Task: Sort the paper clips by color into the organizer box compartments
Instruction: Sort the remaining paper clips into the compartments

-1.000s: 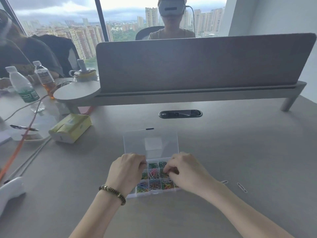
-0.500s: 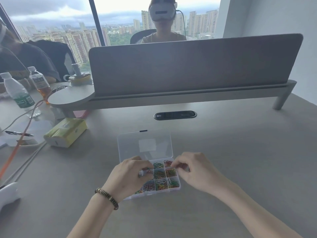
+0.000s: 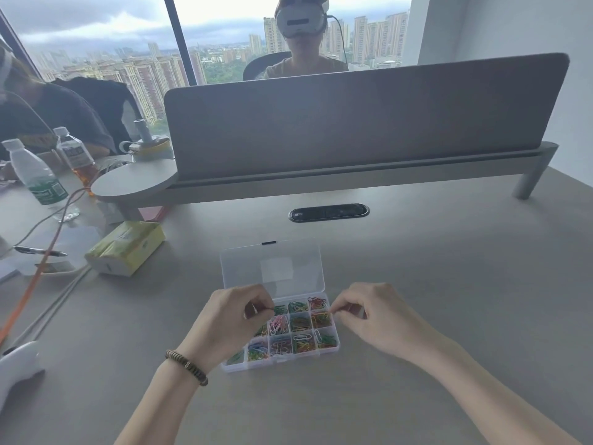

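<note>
A clear organizer box lies on the desk in front of me, its lid folded flat behind it. Its compartments hold mixed coloured paper clips: pink, green, orange, white and blue. My left hand hovers over the box's left side with curled fingers, thumb and forefinger pinching a thin paper clip above the back left compartments. My right hand sits just off the box's right edge and pinches another small clip near the orange compartment. The left hand hides the box's left column.
A yellow tissue pack lies to the left, with a pen, an orange cable and two bottles beyond it. A white controller rests at the near left. Behind stands a grey divider; people sit beyond.
Both hands were close together over the compartments; they have drawn apart toward the box's left and right sides, uncovering more compartments. The view has shifted slightly.
</note>
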